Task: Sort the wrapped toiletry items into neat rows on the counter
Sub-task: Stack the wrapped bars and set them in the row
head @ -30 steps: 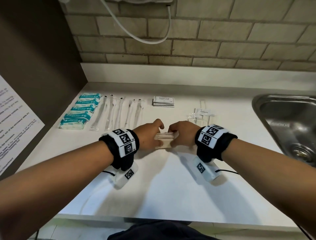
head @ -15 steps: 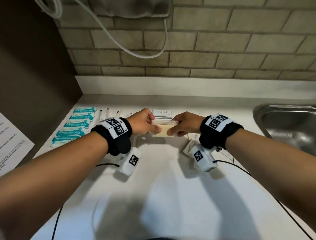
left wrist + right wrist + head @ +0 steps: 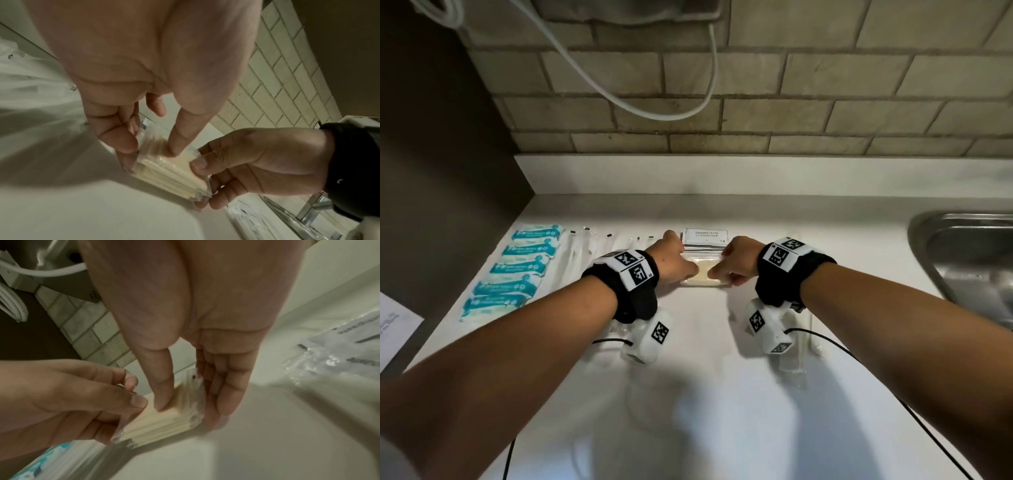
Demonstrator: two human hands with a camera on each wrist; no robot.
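A stack of cream-coloured flat packets in clear wrap (image 3: 703, 274) sits low at the white counter (image 3: 722, 428), just in front of the shampoo sachets (image 3: 706, 235). My left hand (image 3: 674, 263) grips the stack's left end, thumb on top and fingers curled at its side. My right hand (image 3: 732, 267) grips the right end the same way. The left wrist view shows the stack (image 3: 168, 172) between my left hand (image 3: 148, 149) and the right hand (image 3: 246, 162). In the right wrist view my right hand (image 3: 185, 404) pinches the stack (image 3: 164, 420).
A row of teal-and-white packets (image 3: 517, 270) lies at far left, with long clear-wrapped items (image 3: 582, 253) beside it. Clear packets (image 3: 796, 363) lie under my right wrist. A steel sink (image 3: 969, 260) is at the right. A tiled wall (image 3: 722, 85) backs the counter.
Both hands have carried the stack away from me toward the back of the counter and lowered it just in front of the shampoo sachets. Their grip is unchanged.
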